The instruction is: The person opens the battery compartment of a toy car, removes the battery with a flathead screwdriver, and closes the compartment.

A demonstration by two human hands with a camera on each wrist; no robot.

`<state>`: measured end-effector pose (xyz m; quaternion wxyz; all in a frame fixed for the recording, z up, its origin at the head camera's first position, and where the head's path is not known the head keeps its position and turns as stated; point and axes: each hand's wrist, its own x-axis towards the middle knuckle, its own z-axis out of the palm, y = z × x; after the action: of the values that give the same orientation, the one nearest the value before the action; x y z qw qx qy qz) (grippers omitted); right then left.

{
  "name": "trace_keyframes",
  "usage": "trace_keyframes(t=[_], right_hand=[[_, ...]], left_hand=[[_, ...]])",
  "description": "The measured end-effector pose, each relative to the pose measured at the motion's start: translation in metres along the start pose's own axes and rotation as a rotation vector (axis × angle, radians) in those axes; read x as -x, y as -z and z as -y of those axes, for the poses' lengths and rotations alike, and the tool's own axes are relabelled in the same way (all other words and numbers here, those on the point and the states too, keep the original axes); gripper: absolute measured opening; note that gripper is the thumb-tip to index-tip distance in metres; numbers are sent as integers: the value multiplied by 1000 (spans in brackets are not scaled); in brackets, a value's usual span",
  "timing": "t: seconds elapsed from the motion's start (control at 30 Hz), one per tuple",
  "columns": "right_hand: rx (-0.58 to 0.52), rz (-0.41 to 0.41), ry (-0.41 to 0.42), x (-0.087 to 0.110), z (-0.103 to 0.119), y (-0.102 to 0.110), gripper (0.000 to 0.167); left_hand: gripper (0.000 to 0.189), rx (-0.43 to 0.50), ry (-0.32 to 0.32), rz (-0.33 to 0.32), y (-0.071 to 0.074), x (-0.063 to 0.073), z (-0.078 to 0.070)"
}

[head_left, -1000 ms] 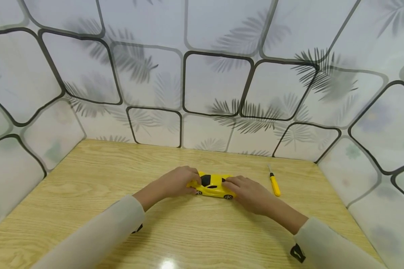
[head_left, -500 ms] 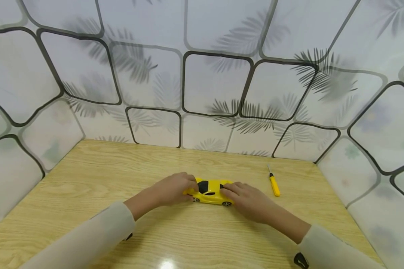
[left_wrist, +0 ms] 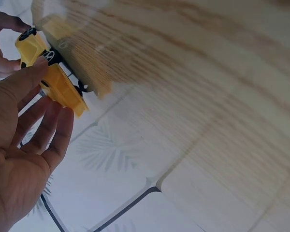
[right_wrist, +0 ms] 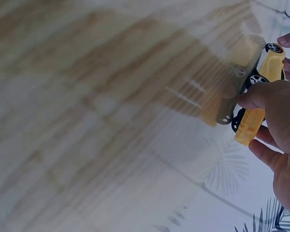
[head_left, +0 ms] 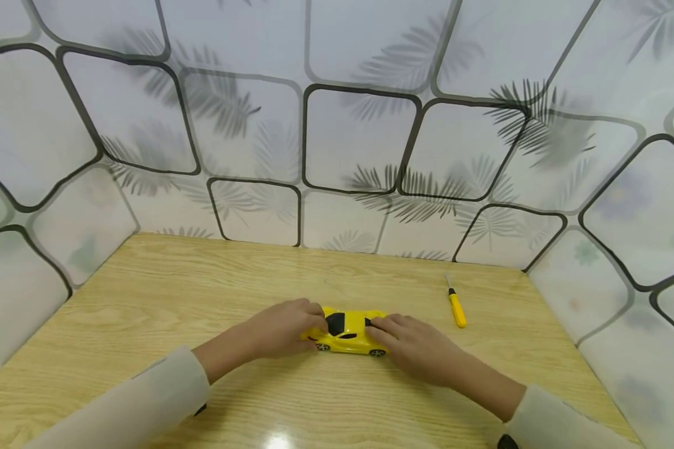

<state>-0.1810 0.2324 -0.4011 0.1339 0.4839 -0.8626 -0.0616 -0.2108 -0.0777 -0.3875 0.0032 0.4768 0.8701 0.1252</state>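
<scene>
A yellow toy car (head_left: 355, 323) with dark windows stands sideways on the wooden table in the head view. My left hand (head_left: 288, 328) grips its left end, thumb and fingers on opposite sides. At the right end my right hand (head_left: 418, 349) holds the car the same way, fingers over the roof's rear. In the left wrist view the toy car (left_wrist: 63, 89) is pinched by the left hand (left_wrist: 29, 125), its wheels toward the tabletop. The right wrist view shows the right hand (right_wrist: 282, 125) with its thumb near a wheel of the car (right_wrist: 251, 125).
A screwdriver (head_left: 457, 307) with a yellow handle and thin metal shaft lies on the table (head_left: 230, 274), right of the car. Patterned walls (head_left: 359, 137) with leaf prints enclose the table at the back and both sides. The shiny tabletop reflects the car.
Both hands have drawn the toy car toward the person, and slightly left, across the table. Their grip on it looks the same. The screwdriver has stayed put.
</scene>
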Motion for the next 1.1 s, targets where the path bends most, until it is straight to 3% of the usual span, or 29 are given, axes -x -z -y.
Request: trace_keyframes(t=[0.33, 0.6, 1.1], right_hand=[[4, -15, 21, 4, 4, -1, 51], [-10, -65, 32, 4, 3, -3, 52], [-87, -74, 23, 0, -1, 2, 56]], left_hand=[[33, -29, -44, 18, -3, 6, 2], [34, -19, -30, 36, -4, 5, 2], [40, -17, -49, 0, -1, 4, 2]])
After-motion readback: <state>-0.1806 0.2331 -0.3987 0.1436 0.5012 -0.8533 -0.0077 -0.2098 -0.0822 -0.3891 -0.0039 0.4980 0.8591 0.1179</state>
